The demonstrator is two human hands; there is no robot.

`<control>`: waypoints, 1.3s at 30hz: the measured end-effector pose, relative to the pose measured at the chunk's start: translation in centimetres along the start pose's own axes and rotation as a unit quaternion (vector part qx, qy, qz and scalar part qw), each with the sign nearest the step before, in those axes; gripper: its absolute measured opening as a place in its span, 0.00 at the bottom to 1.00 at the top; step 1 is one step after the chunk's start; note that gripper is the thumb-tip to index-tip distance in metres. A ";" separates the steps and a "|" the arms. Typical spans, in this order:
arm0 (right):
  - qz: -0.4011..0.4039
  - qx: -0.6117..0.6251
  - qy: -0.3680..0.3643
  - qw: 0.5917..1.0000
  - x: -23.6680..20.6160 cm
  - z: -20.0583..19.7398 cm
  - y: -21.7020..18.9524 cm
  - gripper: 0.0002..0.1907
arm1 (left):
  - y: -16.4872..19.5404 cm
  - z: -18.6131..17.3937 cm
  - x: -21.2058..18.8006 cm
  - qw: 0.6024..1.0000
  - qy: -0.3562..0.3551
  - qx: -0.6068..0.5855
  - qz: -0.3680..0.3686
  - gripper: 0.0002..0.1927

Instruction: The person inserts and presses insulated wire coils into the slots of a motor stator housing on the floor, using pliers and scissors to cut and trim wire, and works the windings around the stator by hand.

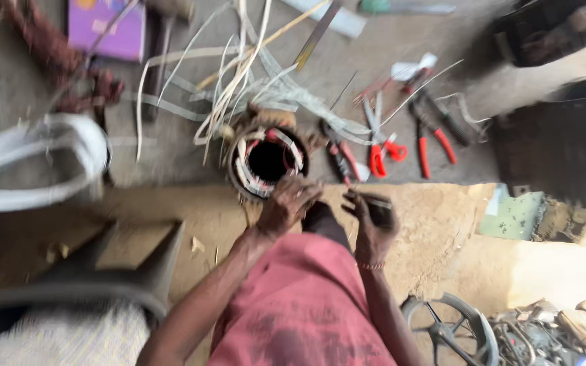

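Head view, blurred. Motor stator [268,160] w/ red-white windings, on its side on grey floor [28,81], at edge of sandy step [435,217]. Left hand [286,203] on stator's lower rim, fingers curled. Right hand [372,218] just beside, fingers closed on small dark item, can't tell what. Nearby: white strips [239,74], red pliers [432,139], scissors [382,152], white cable coil [32,163], fan wheel [450,329].
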State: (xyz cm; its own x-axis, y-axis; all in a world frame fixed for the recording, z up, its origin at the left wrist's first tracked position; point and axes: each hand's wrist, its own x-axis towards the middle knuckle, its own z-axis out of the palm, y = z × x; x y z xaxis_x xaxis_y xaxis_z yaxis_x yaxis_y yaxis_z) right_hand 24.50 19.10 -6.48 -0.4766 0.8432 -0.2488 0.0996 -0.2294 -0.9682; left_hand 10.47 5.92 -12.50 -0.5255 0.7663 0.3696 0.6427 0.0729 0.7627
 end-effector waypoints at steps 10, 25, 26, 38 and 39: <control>0.035 0.090 0.026 0.995 -1.0 0.8 1.7 0.07 | 0.5 0.5 0.4 0.999 0.023 -0.026 -0.016 0.12; 0.033 0.099 -0.007 0.994 -0.6 1.5 2.2 0.07 | 1.2 -0.2 1.0 0.999 0.022 -0.031 -0.015 0.13; 0.033 0.098 -0.009 0.995 -0.6 1.5 2.2 0.08 | 1.2 -0.2 1.0 0.999 0.020 -0.030 -0.014 0.14; 0.017 0.090 0.004 0.996 -0.4 1.6 2.0 0.08 | 1.2 0.2 1.1 0.999 0.026 -0.038 -0.017 0.13; 0.018 0.091 0.004 0.996 -0.4 1.6 2.0 0.08 | 1.1 0.3 1.1 0.999 0.025 -0.038 -0.018 0.13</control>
State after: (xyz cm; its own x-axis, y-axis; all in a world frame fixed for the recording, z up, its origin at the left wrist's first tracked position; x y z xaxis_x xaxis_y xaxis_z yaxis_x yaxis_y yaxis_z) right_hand 23.50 17.49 -8.24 -0.4681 0.8366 -0.2847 -0.0439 -0.3438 -0.9380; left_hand 10.78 7.00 -11.39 -0.5756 0.7315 0.3654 0.5799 0.0502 0.8131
